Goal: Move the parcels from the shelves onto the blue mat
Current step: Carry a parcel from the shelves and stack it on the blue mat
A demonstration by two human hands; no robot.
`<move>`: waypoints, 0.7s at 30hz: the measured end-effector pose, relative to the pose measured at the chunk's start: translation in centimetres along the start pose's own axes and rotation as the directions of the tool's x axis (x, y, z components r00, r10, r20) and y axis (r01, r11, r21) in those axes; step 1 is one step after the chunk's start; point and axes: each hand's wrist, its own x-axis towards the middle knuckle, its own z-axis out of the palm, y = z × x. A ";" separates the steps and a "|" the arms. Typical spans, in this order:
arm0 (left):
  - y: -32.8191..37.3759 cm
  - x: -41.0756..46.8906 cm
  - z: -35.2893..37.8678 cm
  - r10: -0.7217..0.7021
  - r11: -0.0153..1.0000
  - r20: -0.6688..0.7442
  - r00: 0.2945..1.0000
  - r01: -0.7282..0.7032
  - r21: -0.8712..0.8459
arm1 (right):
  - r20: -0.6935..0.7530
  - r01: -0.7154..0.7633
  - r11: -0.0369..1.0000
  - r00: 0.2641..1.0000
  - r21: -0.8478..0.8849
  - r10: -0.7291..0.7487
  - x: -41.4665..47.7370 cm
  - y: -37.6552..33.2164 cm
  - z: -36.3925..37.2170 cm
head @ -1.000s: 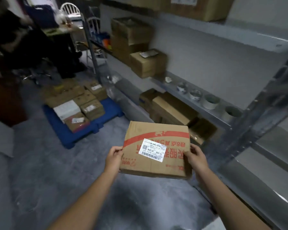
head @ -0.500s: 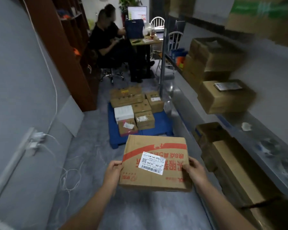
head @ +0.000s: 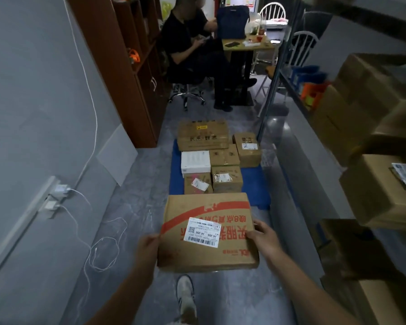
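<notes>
Fingers of the left hand [head: 148, 247] and right hand [head: 264, 239] grasp a flat parcel [head: 206, 253] by its side edges, level above the floor. Just beyond the fingers lies the blue mat [head: 254, 184], already carrying several boxes [head: 203, 136], with bare mat at its near right. Right of the fingers, the shelves [head: 270, 99] hold more cartons [head: 380, 191] left to move. A loose white cable [head: 103, 250] trails left; nothing blocks the path, I judge.

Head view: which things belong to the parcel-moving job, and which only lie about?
Job: carried parcel, left hand, right hand, blue mat, parcels on mat, shelf parcels.
Lying about: brown bookcase, desk, white chair, wall charger.
</notes>
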 end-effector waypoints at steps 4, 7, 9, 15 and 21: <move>2.3 8.8 1.0 -0.055 0.998 -0.023 0.998 0.055 -0.026 | 0.002 -0.008 0.997 1.000 -0.078 0.008 6.5 -4.2 4.0; 4.2 14.6 1.0 -0.108 0.994 -0.035 0.993 0.108 -0.008 | 0.024 -0.025 0.995 0.999 -0.100 0.027 10.6 -7.5 6.8; 5.4 18.8 0.9 -0.131 0.991 -0.028 0.991 0.131 -0.014 | 0.025 -0.021 0.995 0.999 -0.097 0.024 13.6 -9.5 8.6; 9.3 28.5 3.4 -0.168 0.986 -0.076 0.983 0.169 0.007 | -0.004 -0.063 0.997 0.998 -0.045 0.063 23.0 -13.1 12.3; 9.7 37.8 8.3 -0.226 0.972 -0.142 0.964 0.234 0.038 | 0.122 -0.122 0.985 0.983 -0.125 0.138 35.0 -13.6 14.5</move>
